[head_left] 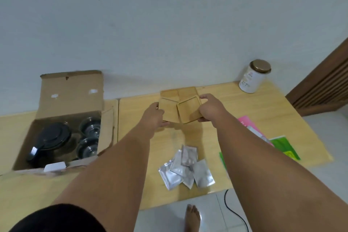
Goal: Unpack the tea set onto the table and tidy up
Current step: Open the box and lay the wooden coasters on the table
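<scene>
Wooden coasters (185, 112): square, overlapping, at mid-table (244, 103). Left hand (153, 117) grips one by its left edge; right hand (210, 108) grips another by its right edge. Open cardboard box (71, 92), far left, holds a glass teapot (52, 137) and glass cups (89, 129).

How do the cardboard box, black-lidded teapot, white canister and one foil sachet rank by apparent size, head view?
1. cardboard box
2. teapot
3. white canister
4. foil sachet
Canister versus sachet is unsure: the canister stands farther from the camera.
</scene>
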